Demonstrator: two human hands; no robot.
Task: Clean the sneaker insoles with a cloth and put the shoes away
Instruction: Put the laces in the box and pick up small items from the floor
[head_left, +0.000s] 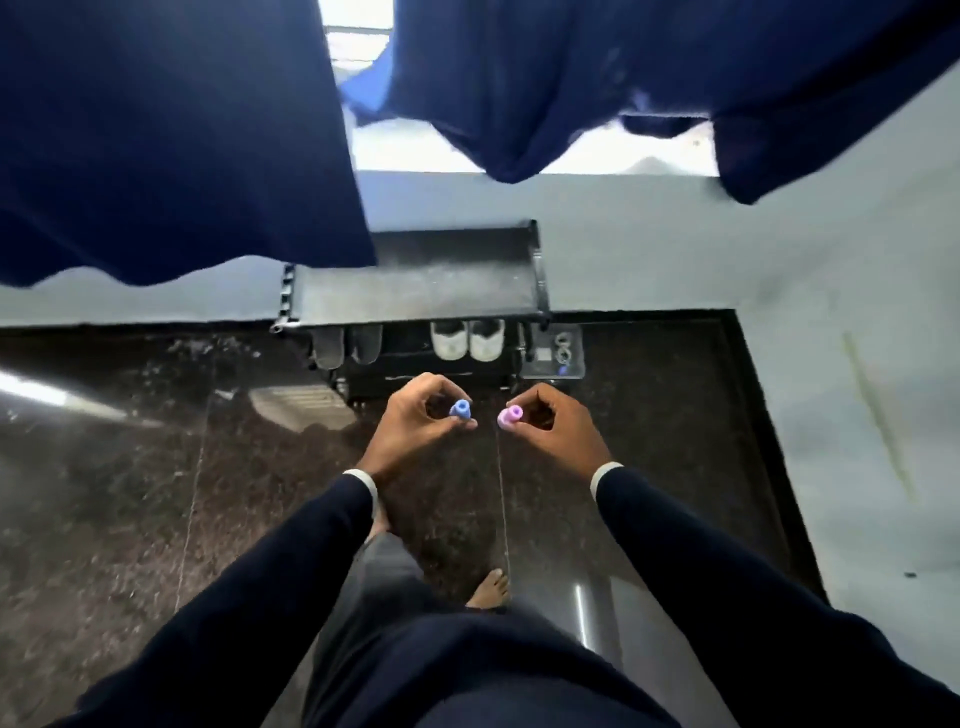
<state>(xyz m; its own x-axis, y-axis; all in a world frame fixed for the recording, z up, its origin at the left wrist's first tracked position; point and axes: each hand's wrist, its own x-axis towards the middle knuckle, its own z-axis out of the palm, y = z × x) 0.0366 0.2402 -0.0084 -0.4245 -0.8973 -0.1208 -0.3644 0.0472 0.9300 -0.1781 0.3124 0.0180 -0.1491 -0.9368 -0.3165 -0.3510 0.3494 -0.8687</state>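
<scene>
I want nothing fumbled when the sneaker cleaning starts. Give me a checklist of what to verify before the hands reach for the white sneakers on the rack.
1. Sneakers located: ok. The white sneakers sit side by side on the rack.
2. Left hand free: not ok. It pinches a small blue piece.
3. Right hand free: not ok. It pinches a small pink piece.
4. Cloth at hand: cannot tell. No cleaning cloth is clearly seen.
5. Path to rack: ok. Bare floor lies between the feet and the rack.
6. Insoles' condition: cannot tell. Only the sneakers' toes show.
</scene>
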